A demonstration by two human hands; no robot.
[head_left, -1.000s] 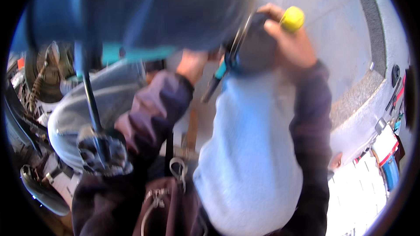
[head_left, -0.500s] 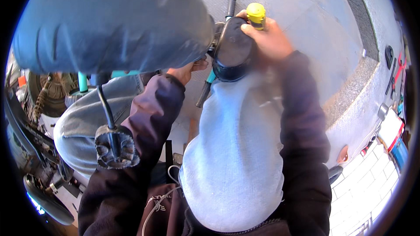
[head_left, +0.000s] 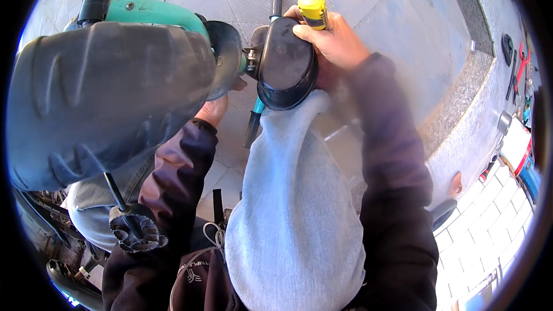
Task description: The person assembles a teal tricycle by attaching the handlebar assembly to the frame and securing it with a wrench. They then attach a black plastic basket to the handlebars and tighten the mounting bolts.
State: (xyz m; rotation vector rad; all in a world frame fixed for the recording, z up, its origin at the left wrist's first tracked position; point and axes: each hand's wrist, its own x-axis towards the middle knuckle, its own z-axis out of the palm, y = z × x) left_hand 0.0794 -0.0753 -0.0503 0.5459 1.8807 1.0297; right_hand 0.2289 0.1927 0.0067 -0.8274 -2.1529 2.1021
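In my right hand [head_left: 340, 43], a tool with a yellow-and-black handle [head_left: 313, 8] stands upright. The thumb of that hand lies on the edge of a rounded black shell [head_left: 287, 60]. A bolted bracket [head_left: 252, 60] joins this shell to the teal frame [head_left: 155, 12]. Beneath a large black ridged part that looks like a wheel [head_left: 109, 98], my left hand [head_left: 213, 109] reaches toward the frame. Its fingers are mostly hidden. A black pedal-like piece [head_left: 137, 227] hangs on a rod below the wheel. Behind the shell runs a teal bar with black grips [head_left: 276, 3].
Grey paving [head_left: 403, 34] lies beyond my hands. At the right a stone kerb [head_left: 458, 112] borders a pale ledge with red-handled pliers [head_left: 522, 60] and other tools. White brickwork [head_left: 481, 219] shows at the lower right. My jeans-covered knee [head_left: 294, 207] is just under the shell.
The wheel has swung down and left, exposing the teal frame and bracket. Shell, tool and both hands have shifted slightly left in the view. The right hand keeps its hold; the left is more hidden.
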